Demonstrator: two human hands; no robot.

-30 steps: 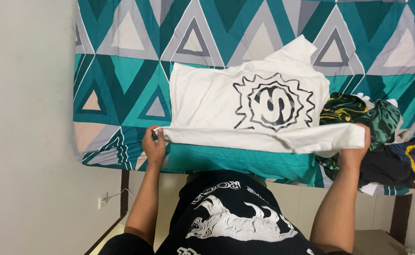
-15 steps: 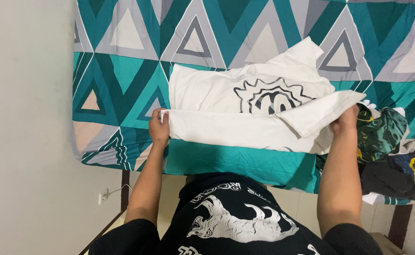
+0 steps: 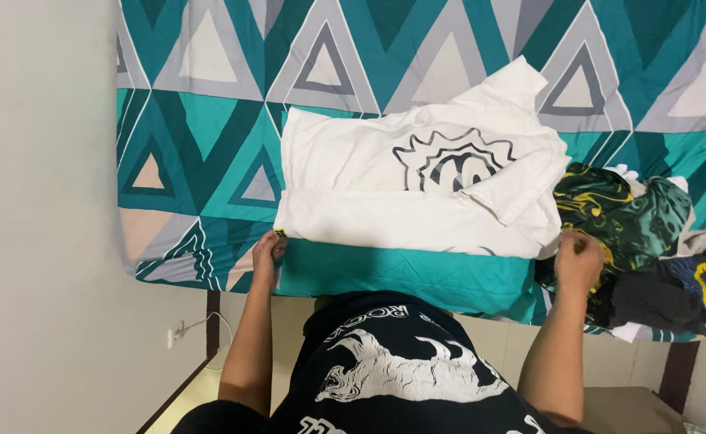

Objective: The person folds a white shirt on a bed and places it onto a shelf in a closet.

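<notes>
A white t-shirt [image 3: 385,173] with a black sun-shaped print lies on the bed, its lower part folded up over the print and one sleeve laid across it. My left hand [image 3: 268,251] pinches the fold's lower-left corner. My right hand [image 3: 579,259] hovers just off the shirt's lower-right corner with loosely curled fingers and nothing in it, over the edge of a dark green patterned garment [image 3: 626,213].
The bed cover [image 3: 200,137] is teal with grey and white triangles. A heap of dark clothes [image 3: 674,289] lies at the right. A pale wall runs along the left, with a socket and cable [image 3: 178,333] low down. I wear a black printed shirt [image 3: 393,370].
Both hands carried the shirt's lower edge up over the print and laid it down. My right hand let go of the sleeve end and drew back toward me; my left hand moved down to the corner.
</notes>
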